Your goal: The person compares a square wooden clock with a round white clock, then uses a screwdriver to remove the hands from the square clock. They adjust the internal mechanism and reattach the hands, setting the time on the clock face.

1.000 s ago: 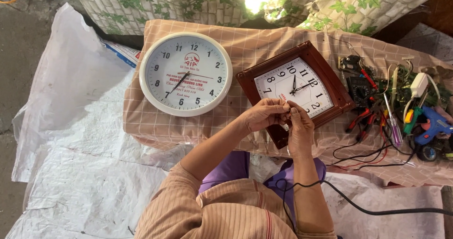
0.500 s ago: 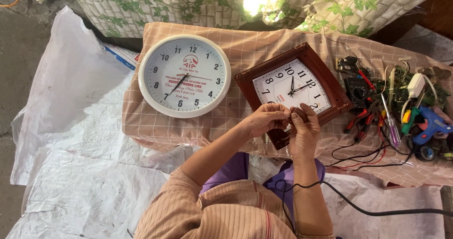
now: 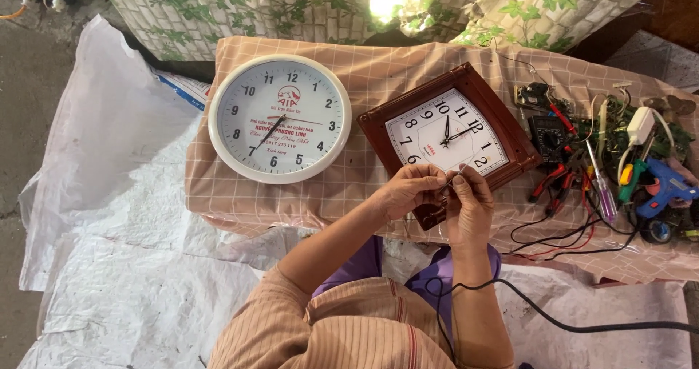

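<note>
Brown wood frames the square white-faced wall clock [image 3: 445,136] lying on the checked cloth surface [image 3: 378,70]. Both hands, left hand [image 3: 409,191] and right hand [image 3: 472,207], pinch something tiny over its lower corner; a slip could drop it among the tangled wires [image 3: 561,234].

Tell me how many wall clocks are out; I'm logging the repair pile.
2: a round white clock on the cloth's left, and a square brown-framed clock beside it, right above the hands. More may be hidden.

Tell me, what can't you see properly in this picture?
Head view only:
- What the left hand and right hand pinch: too small, hidden by fingers.
- Lower corner of the square clock: covered by both hands.
- Tools at right: tangled pile, partly cut off by the edge.
</note>
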